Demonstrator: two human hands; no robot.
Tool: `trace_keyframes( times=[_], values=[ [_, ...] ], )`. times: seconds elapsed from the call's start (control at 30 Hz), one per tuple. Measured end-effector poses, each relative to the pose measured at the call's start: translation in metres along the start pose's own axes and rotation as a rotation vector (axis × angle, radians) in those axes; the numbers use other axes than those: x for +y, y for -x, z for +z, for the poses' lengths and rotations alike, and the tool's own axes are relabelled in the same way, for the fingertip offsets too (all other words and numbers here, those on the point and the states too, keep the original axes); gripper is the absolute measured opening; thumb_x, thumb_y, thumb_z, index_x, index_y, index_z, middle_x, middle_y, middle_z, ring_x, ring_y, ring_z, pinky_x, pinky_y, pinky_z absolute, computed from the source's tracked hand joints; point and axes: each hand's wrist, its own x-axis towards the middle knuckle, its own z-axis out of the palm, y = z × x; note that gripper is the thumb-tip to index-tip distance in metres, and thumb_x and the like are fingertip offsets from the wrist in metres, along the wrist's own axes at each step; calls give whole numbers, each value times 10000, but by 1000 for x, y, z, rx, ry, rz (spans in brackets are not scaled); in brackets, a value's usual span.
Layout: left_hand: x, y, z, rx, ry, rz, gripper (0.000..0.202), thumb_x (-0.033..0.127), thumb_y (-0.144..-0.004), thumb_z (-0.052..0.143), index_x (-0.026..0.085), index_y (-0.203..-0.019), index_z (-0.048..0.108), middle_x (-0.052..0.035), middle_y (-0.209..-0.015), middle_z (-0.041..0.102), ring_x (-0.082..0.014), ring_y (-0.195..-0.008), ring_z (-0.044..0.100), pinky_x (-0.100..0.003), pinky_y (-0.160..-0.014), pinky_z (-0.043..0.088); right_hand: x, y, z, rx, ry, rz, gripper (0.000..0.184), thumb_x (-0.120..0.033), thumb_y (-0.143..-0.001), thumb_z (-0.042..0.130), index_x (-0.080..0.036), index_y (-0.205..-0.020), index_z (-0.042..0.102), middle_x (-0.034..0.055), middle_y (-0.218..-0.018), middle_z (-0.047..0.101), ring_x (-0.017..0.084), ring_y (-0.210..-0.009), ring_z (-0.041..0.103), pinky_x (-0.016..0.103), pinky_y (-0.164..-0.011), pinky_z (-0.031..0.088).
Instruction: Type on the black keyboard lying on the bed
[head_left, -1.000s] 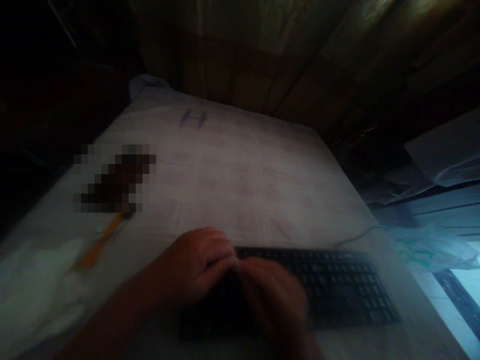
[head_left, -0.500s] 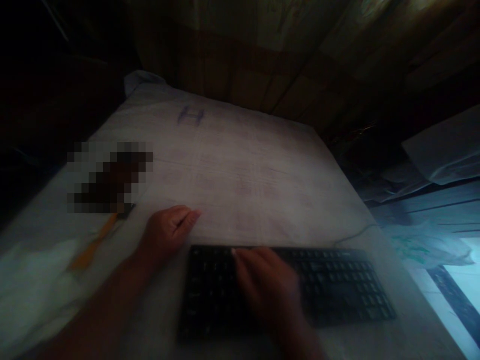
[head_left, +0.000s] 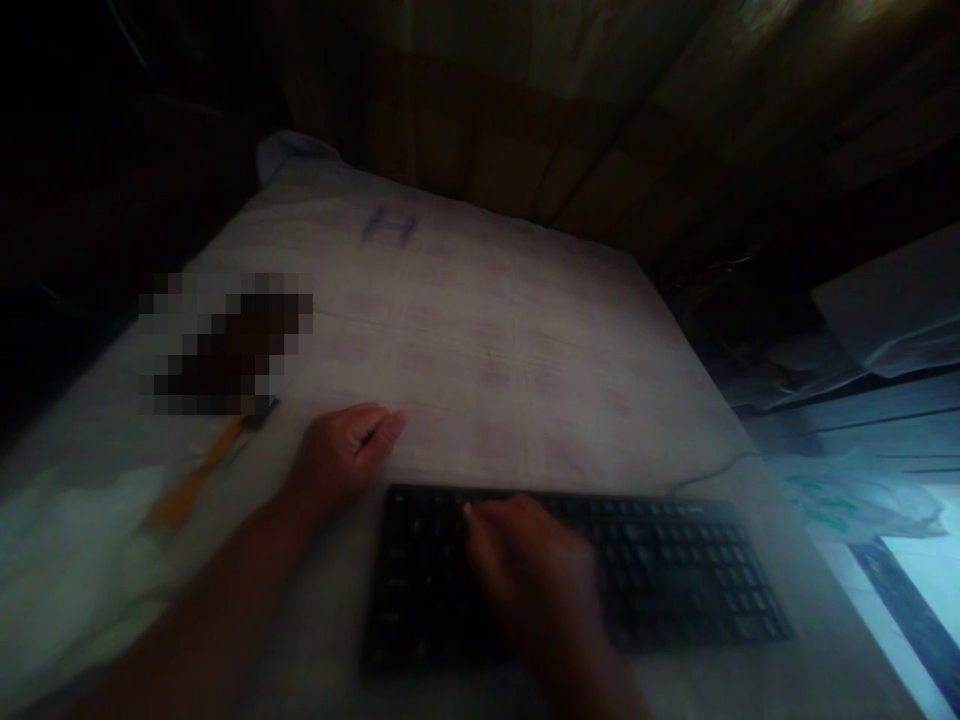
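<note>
A black keyboard [head_left: 675, 570] lies flat at the front of the cloth-covered table. Over its left half is my right hand [head_left: 532, 570], fingers pinched together. A tiny pale spot shows at the fingertips; whether it is a nail or a held thing is unclear. Beyond the keyboard's left corner my left hand [head_left: 349, 450] rests on the cloth, curled into a loose fist with the thumb on top; nothing shows in it. To the left of that hand lies a tool with a yellow-orange handle [head_left: 199, 475] and a dark end.
White crumpled cloth or plastic [head_left: 75, 570] lies at the lower left. A blurred-out dark item [head_left: 232, 345] sits behind the tool. The keyboard's cable [head_left: 712, 470] runs off rightward. A clear plastic bag [head_left: 862, 495] is beyond the table's right edge. Dark curtains [head_left: 480, 110] hang behind.
The view has shifted slightly. My right hand stays over the same keys in nearly the same pinch; my left fist has stayed in place.
</note>
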Motion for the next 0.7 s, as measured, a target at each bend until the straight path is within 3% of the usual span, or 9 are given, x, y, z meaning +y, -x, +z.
trace_keyframes(
  times=[0.23,0.47,0.7],
  values=[
    [0,-1,0,-9,11,-2,395,340,-910,422,211,-542,359,32,-526,373,-113,-498,412,-276,-534,344,-1,-7,6,69,12,55,223,-213,-868,487,-170,-805,696,30,-662,708,159,-544,664,246,-520,473],
    [2,0,-1,-7,20,-9,390,345,-902,422,209,-538,391,26,-524,406,-117,-509,425,-273,-549,355,0,-1,4,4,-40,55,243,-184,-866,460,-174,-833,700,35,-715,735,156,-598,692,234,-557,506],
    [-1,0,1,11,24,-8,400,333,-899,426,202,-524,383,31,-516,381,-111,-495,405,-270,-537,337,-3,-3,5,-22,-23,127,236,-216,-885,456,-186,-826,683,15,-656,722,141,-541,676,208,-507,460]
  ],
)
